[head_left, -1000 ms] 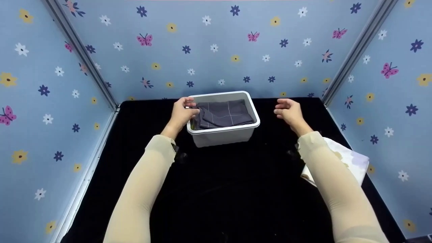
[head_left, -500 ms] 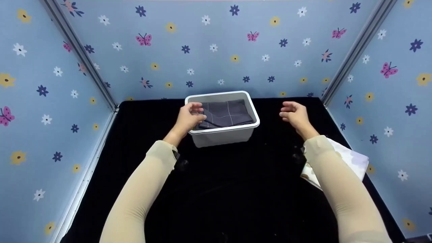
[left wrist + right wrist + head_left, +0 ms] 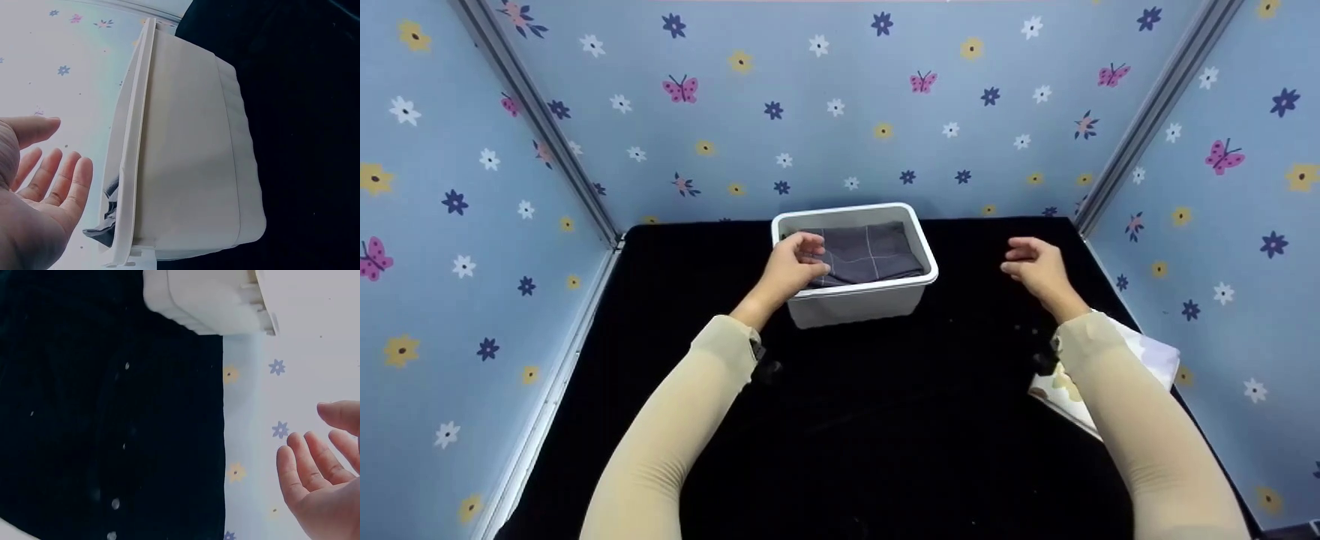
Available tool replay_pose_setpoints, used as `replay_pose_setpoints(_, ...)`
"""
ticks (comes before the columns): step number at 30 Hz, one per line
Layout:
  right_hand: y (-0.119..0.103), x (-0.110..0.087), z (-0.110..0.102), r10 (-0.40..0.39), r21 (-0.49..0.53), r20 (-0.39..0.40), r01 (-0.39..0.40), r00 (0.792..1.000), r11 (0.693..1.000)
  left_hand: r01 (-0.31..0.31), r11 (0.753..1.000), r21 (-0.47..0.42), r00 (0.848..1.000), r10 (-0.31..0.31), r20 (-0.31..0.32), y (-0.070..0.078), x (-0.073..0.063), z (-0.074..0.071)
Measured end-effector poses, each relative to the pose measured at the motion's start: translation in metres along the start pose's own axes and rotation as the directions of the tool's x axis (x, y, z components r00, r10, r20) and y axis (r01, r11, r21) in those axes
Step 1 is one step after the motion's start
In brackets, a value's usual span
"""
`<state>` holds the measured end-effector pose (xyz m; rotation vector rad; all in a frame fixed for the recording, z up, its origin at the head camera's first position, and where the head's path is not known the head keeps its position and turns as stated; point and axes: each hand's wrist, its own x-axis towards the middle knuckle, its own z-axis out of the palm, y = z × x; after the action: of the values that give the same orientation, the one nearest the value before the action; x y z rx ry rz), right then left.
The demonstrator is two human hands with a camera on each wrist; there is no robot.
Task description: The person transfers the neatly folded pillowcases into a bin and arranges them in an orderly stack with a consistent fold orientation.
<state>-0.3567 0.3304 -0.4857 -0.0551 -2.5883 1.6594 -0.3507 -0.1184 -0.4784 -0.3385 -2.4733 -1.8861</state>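
Observation:
A pale grey plastic bin (image 3: 856, 306) stands toward the back of the black-covered table. Inside it lies a folded dark grey cloth (image 3: 877, 251) with thin white check lines; one dark corner pokes over the rim in the left wrist view. My left hand (image 3: 789, 264) hovers over the bin's left front rim, fingers relaxed and holding nothing. Apart from the bin, to its right, my right hand (image 3: 1039, 271) is raised with loosely bent fingers and nothing in it. Beneath my right forearm, partly hidden, is a folded white cloth (image 3: 1156, 358) with yellow and lilac patches.
Black fabric (image 3: 885, 420) covers the table. Blue walls (image 3: 840, 97) printed with flowers and butterflies enclose it at the back and both sides, joined by grey metal corner posts (image 3: 1162, 112).
My left hand has shifted right and slightly toward me over the bin's rim. My right hand has moved right and nearer, away from the bin. The bin and cloths stay put.

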Motion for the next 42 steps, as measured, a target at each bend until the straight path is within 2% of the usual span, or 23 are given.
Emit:
replay_pose_setpoints(8,0.014,-0.003,-0.018,0.004,-0.03,-0.003,-0.004,1.0,1.0,-0.031,0.999,0.011,0.999,0.031,0.037,0.001,-0.003,0.008)
replay_pose_setpoints(18,0.036,-0.012,-0.036,-0.033,-0.124,-0.058,0.026,0.998,0.992,-0.072,0.997,0.008,0.993,0.071,0.091,0.006,-0.011,0.026)
replay_pose_setpoints(27,0.055,-0.022,-0.048,-0.001,-0.183,-0.065,-0.011,0.998,0.983,-0.083,0.996,0.012,0.984,0.08,0.158,0.006,-0.017,0.043)
replay_pose_setpoints(35,0.071,-0.032,-0.057,0.026,-0.273,0.007,-0.023,1.0,0.962,-0.101,0.995,-0.004,0.975,0.1,0.198,0.004,-0.024,0.054)
replay_pose_setpoints(39,0.078,-0.037,-0.061,0.032,-0.331,0.103,0.004,0.994,0.944,-0.093,0.995,-0.021,0.969,0.095,0.228,0.003,-0.028,0.058)
replay_pose_setpoints(42,0.081,-0.041,-0.064,0.039,-0.385,0.204,0.043,0.978,0.922,-0.093,0.995,-0.025,0.965,0.096,0.244,0.003,-0.031,0.061)
